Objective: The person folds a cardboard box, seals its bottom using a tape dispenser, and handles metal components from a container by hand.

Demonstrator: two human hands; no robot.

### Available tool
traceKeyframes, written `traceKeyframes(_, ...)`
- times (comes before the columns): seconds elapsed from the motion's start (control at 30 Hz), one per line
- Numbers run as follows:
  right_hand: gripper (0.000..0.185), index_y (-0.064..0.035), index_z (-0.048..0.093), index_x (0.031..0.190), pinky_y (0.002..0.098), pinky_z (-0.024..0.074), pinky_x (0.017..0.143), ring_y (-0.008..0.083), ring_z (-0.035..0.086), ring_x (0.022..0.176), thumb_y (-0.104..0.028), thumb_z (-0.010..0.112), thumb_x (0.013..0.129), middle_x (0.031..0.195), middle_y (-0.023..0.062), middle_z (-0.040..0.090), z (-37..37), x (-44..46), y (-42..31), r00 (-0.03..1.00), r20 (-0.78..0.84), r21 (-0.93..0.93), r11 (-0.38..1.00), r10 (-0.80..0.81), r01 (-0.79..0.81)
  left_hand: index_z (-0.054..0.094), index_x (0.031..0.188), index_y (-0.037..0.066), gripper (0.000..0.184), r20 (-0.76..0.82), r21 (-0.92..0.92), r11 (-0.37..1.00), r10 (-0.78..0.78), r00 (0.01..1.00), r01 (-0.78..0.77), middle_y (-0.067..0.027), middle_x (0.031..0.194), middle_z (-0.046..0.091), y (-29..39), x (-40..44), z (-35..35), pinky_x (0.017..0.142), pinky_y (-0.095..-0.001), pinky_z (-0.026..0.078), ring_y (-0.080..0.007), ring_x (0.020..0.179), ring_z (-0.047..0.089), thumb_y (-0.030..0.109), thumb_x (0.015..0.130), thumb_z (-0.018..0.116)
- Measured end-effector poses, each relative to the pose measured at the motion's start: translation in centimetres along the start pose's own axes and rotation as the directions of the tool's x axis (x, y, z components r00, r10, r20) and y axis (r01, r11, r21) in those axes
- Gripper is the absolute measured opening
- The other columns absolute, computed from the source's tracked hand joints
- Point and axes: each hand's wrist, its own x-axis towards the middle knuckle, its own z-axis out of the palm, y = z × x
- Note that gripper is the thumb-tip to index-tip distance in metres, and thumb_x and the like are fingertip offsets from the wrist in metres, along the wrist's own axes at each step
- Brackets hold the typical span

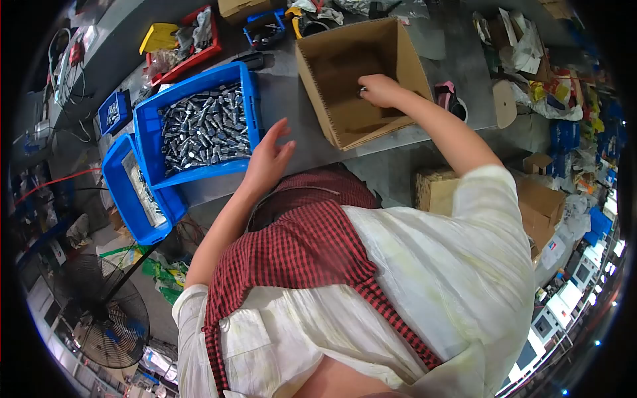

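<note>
My right hand [379, 91] reaches into an open cardboard box [317, 93], its fingers closed on a small shiny metal part [362, 91] that shows only in part at the fingertips. Beside the right wall of a blue plastic bin [253, 109], my left hand [269, 161] hovers with fingers apart and nothing in it. Inside that bin lies a heap of metal fittings [204, 126], shaped like short bolts or sleeves. The lower part of the box interior is in shadow.
A second blue bin [118, 192] sits at the near left, partly under the first. Behind stand a red tray [215, 46], a small blue bin [282, 26] and a yellow container [158, 38]. A black fan [109, 318] stands lower left; a roll of tape [462, 109] lies right of the box.
</note>
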Motion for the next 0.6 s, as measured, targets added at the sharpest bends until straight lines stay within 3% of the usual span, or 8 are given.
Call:
traceKeyframes(0.07, 0.024, -0.0018, 0.063, 0.1, 0.0418, 0.0513, 0.071, 0.0355, 0.064, 0.085, -0.014, 0.06, 0.079, 0.094, 0.02, 0.065, 3.5, 3.8, 1.5, 0.979, 0.184, -0.283, 0.958, 0.092, -0.037, 0.031, 0.139, 0.008, 0.056, 0.046, 0.062, 0.996, -0.06, 0.997, 0.057, -0.0152, 0.125, 0.052, 1.1, 2.8, 2.7, 0.07, -0.0299, 0.051, -0.0183, 0.086, 0.062, 0.017, 0.09, 0.056)
traceKeyframes(0.1, 0.023, -0.0016, 0.067, 0.095, 0.0413, 0.0509, 0.078, 0.035, 0.062, 0.096, -0.015, 0.06, 0.077, 0.099, 0.0209, 0.064, 2.5, 2.7, -0.5, 0.982, 0.186, -0.22, 0.975, 0.034, 0.008, 0.025, 0.143, 0.011, 0.061, 0.082, 0.12, 0.988, -0.112, 0.99, 0.102, -0.0143, 0.131, 0.046, 1.5, 3.9, 3.8, 0.063, -0.0298, 0.053, -0.0171, 0.089, 0.06, 0.018, 0.091, 0.056)
traceKeyframes(0.13, 0.025, -0.0003, 0.068, 0.093, 0.0417, 0.0501, 0.081, 0.0341, 0.062, 0.098, -0.018, 0.06, 0.077, 0.1, 0.0199, 0.065, 6.1, 6.0, 0.9, 0.968, 0.248, -0.23, 0.973, 0.035, 0.024, 0.02, 0.144, 0.012, 0.065, 0.104, 0.032, 0.98, -0.198, 0.975, 0.195, -0.0156, 0.132, 0.044, 2.4, 4.7, 4.6, 0.059, -0.032, 0.054, -0.019, 0.086, 0.061, 0.019, 0.09, 0.057)
traceKeyframes(0.23, 0.03, -0.0043, 0.067, 0.1, 0.0424, 0.0496, 0.082, 0.0332, 0.062, 0.097, -0.024, 0.06, 0.079, 0.101, 0.0179, 0.065, 9.5, 8.5, 0.7, 0.935, 0.332, -0.308, 0.923, -0.121, 0.229, 0.018, 0.145, 0.012, 0.066, 0.135, -0.121, 0.938, -0.309, 0.941, 0.326, -0.0157, 0.131, 0.045, 4.0, 5.8, 5.9, 0.06, -0.0313, 0.054, -0.0201, 0.083, 0.062, 0.019, 0.091, 0.056)
traceKeyframes(0.43, 0.032, -0.0074, 0.066, 0.104, 0.0403, 0.05, 0.081, 0.0334, 0.063, 0.096, -0.016, 0.065, 0.073, 0.101, 0.0166, 0.066, 14.0, 7.9, 0.2, 0.873, 0.32, -0.005, 0.921, -0.369, 0.39, 0.014, 0.145, 0.009, 0.065, 0.166, -0.227, 0.892, -0.36, 0.918, 0.391, -0.0157, 0.131, 0.044, 4.9, 6.3, 6.6, 0.06, -0.0305, 0.054, -0.021, 0.082, 0.063, 0.013, 0.092, 0.052)
traceKeyframes(0.47, 0.034, -0.0084, 0.066, 0.105, 0.0404, 0.0496, 0.081, 0.034, 0.063, 0.094, -0.017, 0.065, 0.073, 0.1, 0.0168, 0.066, 15.4, 8.1, 0.7, 0.884, 0.235, 0.261, 0.902, -0.405, 0.344, 0.014, 0.145, 0.009, 0.065, 0.162, -0.23, 0.888, -0.368, 0.916, 0.398, -0.0157, 0.131, 0.044, 4.6, 6.4, 6.5, 0.06, -0.0305, 0.054, -0.021, 0.082, 0.063, 0.013, 0.092, 0.052)
traceKeyframes(0.53, 0.035, -0.0094, 0.065, 0.106, 0.0406, 0.0492, 0.08, 0.0347, 0.063, 0.092, -0.018, 0.065, 0.072, 0.1, 0.0169, 0.066, 14.8, 7.4, 0.7, 0.895, 0.151, 0.514, 0.807, -0.42, 0.292, 0.015, 0.145, 0.01, 0.064, 0.175, -0.236, 0.882, -0.374, 0.911, 0.407, -0.0153, 0.131, 0.044, 4.0, 6.4, 6.2, 0.059, -0.0304, 0.054, -0.0212, 0.083, 0.064, 0.011, 0.092, 0.051)
traceKeyframes(0.6, 0.029, -0.008, 0.065, 0.102, 0.0388, 0.0488, 0.078, 0.0304, 0.064, 0.093, -0.017, 0.063, 0.074, 0.098, 0.018, 0.065, 12.7, 6.1, 0.7, 0.854, 0.284, 0.494, 0.83, -0.436, 0.259, 0.017, 0.144, 0.009, 0.065, 0.179, -0.275, 0.87, -0.371, 0.911, 0.408, -0.0157, 0.129, 0.046, 3.9, 6.4, 6.0, 0.057, -0.0294, 0.054, -0.0196, 0.081, 0.062, 0.011, 0.09, 0.053)
